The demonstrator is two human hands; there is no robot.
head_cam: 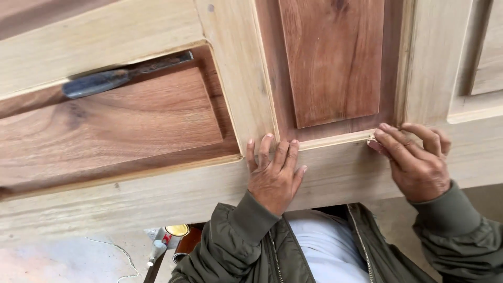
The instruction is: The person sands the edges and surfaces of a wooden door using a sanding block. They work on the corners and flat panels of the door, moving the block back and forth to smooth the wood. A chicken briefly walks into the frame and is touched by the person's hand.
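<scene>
Left hand: the left hand [273, 175] lies flat and empty on the pale lower rail of the large panelled wooden door [157, 196], fingers spread a little and pointing to 12 o'clock, tips reaching the moulded edge at the foot of the upright pale stile.
Right hand: the right hand [416, 160] sits at 3 o'clock from the left one, well apart from it, fingers curled and pinched on a small folded scrap of reddish sandpaper [375, 145].
Sandpaper: pressed against the thin pale moulding strip [335, 139] at its right end, in the bottom corner of the panel recess.
Upright panel: a raised reddish-brown wooden panel [332, 60] stands at 12 o'clock from both hands, just above the strip.
Left panel: a second raised reddish-brown panel [110, 128] lies at 10 o'clock from the left hand.
Chisel: a dark-handled steel chisel [123, 77] rests in the groove along that panel's top edge, tilted.
Below: a small glue tube with red cap [159, 247] lies at 7 o'clock, beneath the door's edge.
Clothing: olive green jacket sleeves [246, 233] cover both wrists.
</scene>
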